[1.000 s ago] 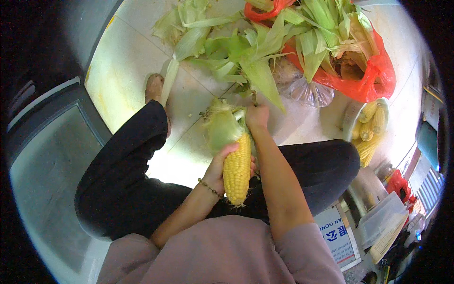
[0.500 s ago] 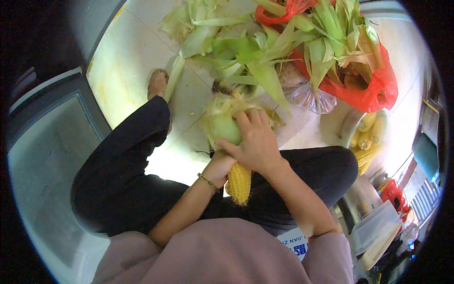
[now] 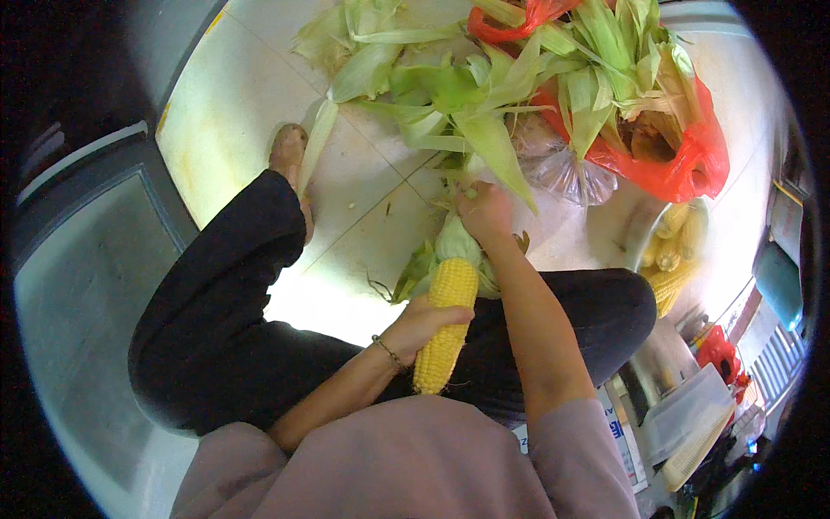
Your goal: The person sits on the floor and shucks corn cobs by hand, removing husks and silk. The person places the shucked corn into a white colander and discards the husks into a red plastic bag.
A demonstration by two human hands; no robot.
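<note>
Hands (image 3: 454, 268) gripping knobbly yellow corn cob (image 3: 444, 324), peeling pale green husk (image 3: 456, 244)

A single head-worn fisheye view looks steeply down from above the seated person's chest onto the lap and the tiled floor (image 3: 233, 112) ahead. The forearms enter from the lower edge, close to the lens. Straight tile joints curve toward the dark circular rim. No second view overlaps it.
</note>
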